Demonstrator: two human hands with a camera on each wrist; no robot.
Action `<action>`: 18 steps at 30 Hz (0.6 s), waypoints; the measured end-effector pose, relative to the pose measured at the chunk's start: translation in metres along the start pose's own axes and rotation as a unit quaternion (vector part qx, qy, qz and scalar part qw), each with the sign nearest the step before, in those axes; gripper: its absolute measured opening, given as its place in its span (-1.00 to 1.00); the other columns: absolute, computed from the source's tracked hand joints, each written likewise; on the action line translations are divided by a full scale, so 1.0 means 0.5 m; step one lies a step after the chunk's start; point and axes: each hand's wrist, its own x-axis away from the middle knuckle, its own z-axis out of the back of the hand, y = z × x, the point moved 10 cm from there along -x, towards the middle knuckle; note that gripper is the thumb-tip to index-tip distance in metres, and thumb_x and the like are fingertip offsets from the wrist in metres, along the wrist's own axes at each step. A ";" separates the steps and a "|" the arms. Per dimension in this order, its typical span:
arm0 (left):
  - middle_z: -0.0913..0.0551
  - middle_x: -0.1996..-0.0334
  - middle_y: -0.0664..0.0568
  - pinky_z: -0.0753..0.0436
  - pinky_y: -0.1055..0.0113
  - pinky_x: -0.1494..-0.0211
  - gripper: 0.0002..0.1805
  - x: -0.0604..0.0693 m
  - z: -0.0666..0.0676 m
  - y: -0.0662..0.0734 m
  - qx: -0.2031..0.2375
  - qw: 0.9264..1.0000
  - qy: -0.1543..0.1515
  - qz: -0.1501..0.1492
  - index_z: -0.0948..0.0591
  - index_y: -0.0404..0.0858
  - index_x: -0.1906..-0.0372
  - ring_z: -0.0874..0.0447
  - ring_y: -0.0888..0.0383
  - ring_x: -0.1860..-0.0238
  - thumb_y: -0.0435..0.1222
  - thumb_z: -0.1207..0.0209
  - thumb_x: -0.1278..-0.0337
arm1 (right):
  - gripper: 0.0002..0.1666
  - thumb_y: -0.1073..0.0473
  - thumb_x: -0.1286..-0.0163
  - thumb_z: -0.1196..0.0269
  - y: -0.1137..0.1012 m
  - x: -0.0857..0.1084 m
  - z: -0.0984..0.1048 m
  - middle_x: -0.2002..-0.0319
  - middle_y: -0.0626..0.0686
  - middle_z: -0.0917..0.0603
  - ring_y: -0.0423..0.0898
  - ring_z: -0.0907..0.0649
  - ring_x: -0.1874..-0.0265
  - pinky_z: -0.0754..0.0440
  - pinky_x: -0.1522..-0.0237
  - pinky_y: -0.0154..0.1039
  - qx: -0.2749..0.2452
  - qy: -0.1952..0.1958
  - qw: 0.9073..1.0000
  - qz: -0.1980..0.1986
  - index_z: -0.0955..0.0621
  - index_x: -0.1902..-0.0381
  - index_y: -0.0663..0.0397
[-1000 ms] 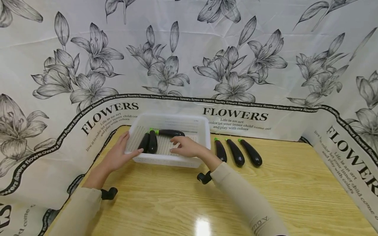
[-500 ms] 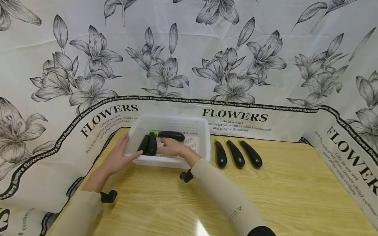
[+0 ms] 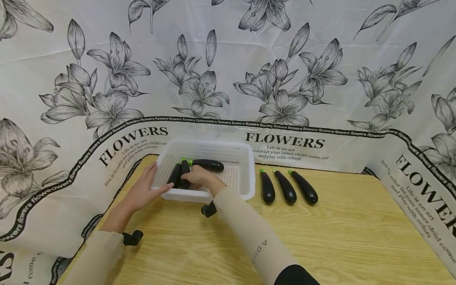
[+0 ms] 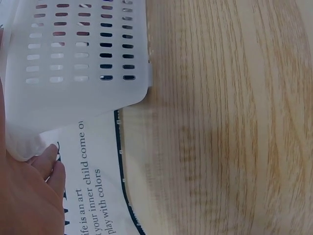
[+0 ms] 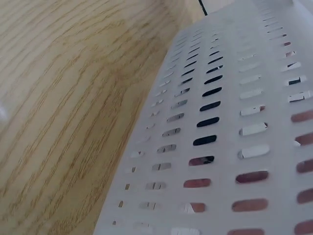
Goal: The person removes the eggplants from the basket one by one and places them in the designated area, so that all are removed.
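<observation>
A white slotted plastic basket stands at the back left of the table, with three dark eggplants in it. My left hand grips its left end, thumb over the front rim and fingers round the outer side; in the left wrist view the fingers wrap its edge. Inside, my right hand pinches the middle eggplant, its far fingers partly hidden. Left of that leans another eggplant; behind lies a crosswise eggplant. In the right wrist view the basket wall mostly hides the right hand.
Three more eggplants lie in a row right of the basket: a near one, a middle one and a far one. A flower-printed cloth encloses the wooden table at the back and sides.
My right hand has moved left inside the basket, from its middle onto the middle eggplant. My left hand stays on the basket's left end.
</observation>
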 end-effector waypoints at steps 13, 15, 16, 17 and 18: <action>0.16 -0.65 -0.21 -0.25 -0.37 -0.43 0.20 0.000 0.001 -0.003 -0.012 1.000 0.000 0.005 0.09 -0.37 -0.64 -0.09 -0.38 -0.53 0.32 -0.15 -0.28 | -0.37 -0.03 -0.51 -0.26 0.025 -0.032 -0.011 0.05 0.15 -0.69 0.02 -0.72 0.10 -0.71 0.01 -0.07 0.027 -0.011 0.998 -0.047 -0.51 -0.31 0.33; 0.17 -0.66 -0.20 -0.24 -0.37 -0.43 0.20 -0.002 0.001 -0.003 -0.009 1.000 0.001 0.003 0.09 -0.36 -0.65 -0.09 -0.37 -0.53 0.32 -0.16 -0.27 | -0.37 -0.04 -0.51 -0.26 0.026 -0.040 -0.012 0.01 0.17 -0.68 0.03 -0.71 0.10 -0.71 0.03 -0.08 0.049 -0.005 0.998 -0.046 -0.53 -0.29 0.35; 0.16 -0.66 -0.20 -0.24 -0.37 -0.43 0.20 -0.002 0.000 -0.002 -0.009 1.000 0.001 0.002 0.09 -0.36 -0.65 -0.08 -0.37 -0.53 0.32 -0.16 -0.27 | -0.36 -0.04 -0.51 -0.26 0.027 -0.044 -0.013 -0.04 0.20 -0.67 0.04 -0.71 0.09 -0.71 0.03 -0.07 0.056 -0.002 0.997 -0.046 -0.52 -0.30 0.37; 0.16 -0.66 -0.20 -0.24 -0.37 -0.43 0.20 -0.002 0.000 -0.002 -0.009 1.000 0.002 0.001 0.09 -0.36 -0.65 -0.08 -0.37 -0.53 0.32 -0.16 -0.27 | -0.34 -0.04 -0.51 -0.26 0.027 -0.046 -0.014 -0.09 0.22 -0.65 0.06 -0.71 0.09 -0.71 0.04 -0.07 0.060 0.001 0.997 -0.048 -0.51 -0.31 0.38; 0.16 -0.66 -0.21 -0.23 -0.37 -0.44 0.20 -0.001 0.000 -0.002 -0.010 1.000 0.003 0.001 0.09 -0.36 -0.65 -0.07 -0.37 -0.54 0.32 -0.16 -0.27 | -0.33 -0.04 -0.50 -0.27 0.027 -0.048 -0.015 -0.10 0.23 -0.65 0.06 -0.71 0.09 -0.71 0.05 -0.06 0.061 0.004 0.997 -0.049 -0.50 -0.31 0.39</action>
